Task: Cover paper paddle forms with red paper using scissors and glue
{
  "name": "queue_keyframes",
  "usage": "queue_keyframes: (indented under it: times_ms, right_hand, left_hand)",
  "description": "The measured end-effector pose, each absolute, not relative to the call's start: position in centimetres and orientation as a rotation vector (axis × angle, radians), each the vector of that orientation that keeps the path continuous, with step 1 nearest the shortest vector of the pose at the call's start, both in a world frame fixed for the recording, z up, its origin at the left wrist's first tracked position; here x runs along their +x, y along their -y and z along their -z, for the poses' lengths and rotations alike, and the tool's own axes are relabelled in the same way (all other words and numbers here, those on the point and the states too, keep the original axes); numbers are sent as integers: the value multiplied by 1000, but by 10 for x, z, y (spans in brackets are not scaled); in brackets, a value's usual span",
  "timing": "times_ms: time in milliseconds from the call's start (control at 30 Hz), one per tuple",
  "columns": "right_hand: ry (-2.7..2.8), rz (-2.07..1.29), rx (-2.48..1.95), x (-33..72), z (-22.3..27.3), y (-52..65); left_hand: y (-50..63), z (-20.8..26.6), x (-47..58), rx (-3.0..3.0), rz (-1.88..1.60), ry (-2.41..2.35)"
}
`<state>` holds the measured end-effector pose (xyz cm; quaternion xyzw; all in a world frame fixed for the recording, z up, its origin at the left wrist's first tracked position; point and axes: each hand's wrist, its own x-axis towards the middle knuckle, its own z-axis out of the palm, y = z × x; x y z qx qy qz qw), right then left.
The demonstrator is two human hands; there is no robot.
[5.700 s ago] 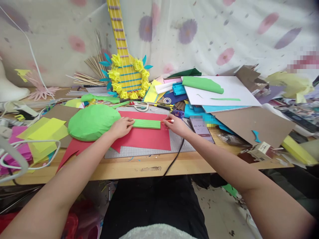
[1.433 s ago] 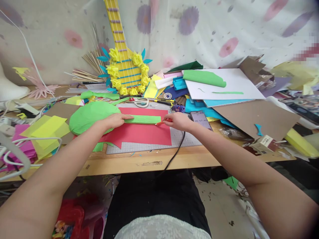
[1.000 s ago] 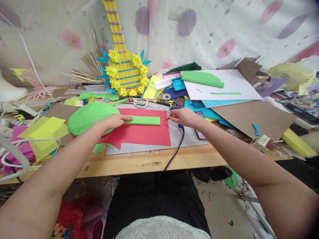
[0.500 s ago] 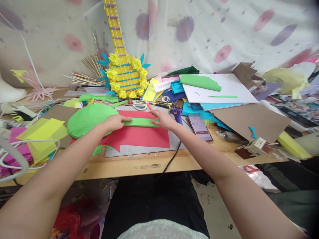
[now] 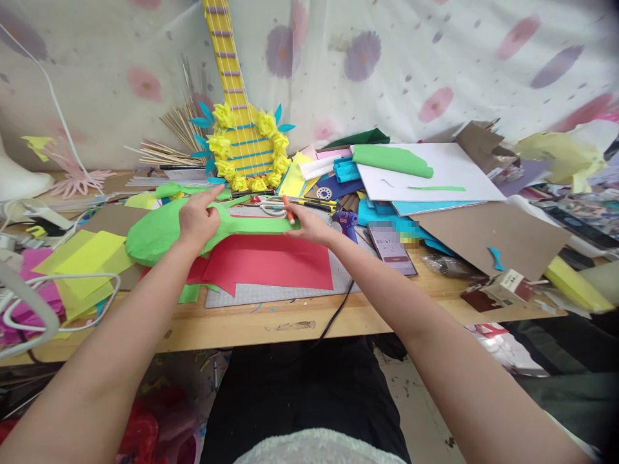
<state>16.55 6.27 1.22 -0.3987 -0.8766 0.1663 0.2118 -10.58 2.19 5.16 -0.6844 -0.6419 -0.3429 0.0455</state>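
Observation:
A green paper-covered guitar shape (image 5: 155, 238) with a rounded body and long flat neck is held a little above red paper (image 5: 280, 261). My left hand (image 5: 198, 218) is closed at the body's upper edge, its index finger stretched out toward the back; the other fingertips are partly hidden. At the neck's far end my right hand (image 5: 307, 224) grips with thumb and fingers. A slim orange stick-like item (image 5: 289, 210) shows by its fingers; whether it is held I cannot tell. White-handled scissors (image 5: 273, 205) lie just behind the neck.
A yellow flower-trimmed paper guitar (image 5: 249, 148) leans on the curtain at the back. To the right are a purple glue gun (image 5: 346, 220), a phone (image 5: 393, 248) and brown cardboard (image 5: 493, 232). Beneath the red paper is a grey cutting mat (image 5: 342, 274). Yellow sheets (image 5: 84, 264) lie left.
My left hand has moved left from the neck's base onto the body, its finger lifting. The green guitar shape has tilted and shifted slightly back, uncovering more red paper below the neck.

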Motion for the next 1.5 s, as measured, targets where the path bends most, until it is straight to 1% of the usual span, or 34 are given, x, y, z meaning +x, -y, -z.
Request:
queue_keyframes:
  times_ms: [100, 200, 300, 467, 567, 767, 867, 1000, 1167, 1267, 1367, 1500]
  right_hand:
    - [2384, -371, -1094, 162, -22, -72]
    - [2355, -268, -1111, 153, -27, -86]
    - [2341, -175, -1141, 140, -28, -104]
    - [2397, -64, -1179, 122, -25, -130]
    - [2418, -18, -1243, 115, -19, -140]
    - [2383, 32, -1393, 104, 4, -146]
    - [2385, 52, -1327, 106, 9, -138]
    - [2421, 107, -1232, 125, -1, -112]
    - [2399, 289, -1450, 160, -15, -84]
    - [2488, 344, -1547, 174, -18, -81]
    - [2584, 367, -1559, 179, -19, -82]
    - [2687, 301, -1579, 175, -19, -81]
  left_hand:
    - [-19, -61, -115, -1920, 1178, 1784]
    - [-17, -57, -122, -1851, 1223, 1704]
    - [-17, -37, -125, -1838, 1227, 1746]
    - [-11, 3, -123, -1791, 1297, 1959]
    - [-4, 15, -125, -1737, 1303, 2032]
    - [5, 16, -128, -1800, 1326, 2063]
    - [5, 16, -125, -1821, 1353, 2135]
    - [2, 19, -125, -1789, 1373, 2217]
    - [-9, 28, -122, -1802, 1360, 2218]
    - [-12, 31, -115, -1805, 1344, 2219]
    - [-12, 32, -112, -1829, 1260, 2223]
    - [-11, 34, -114, -1816, 1199, 2223]
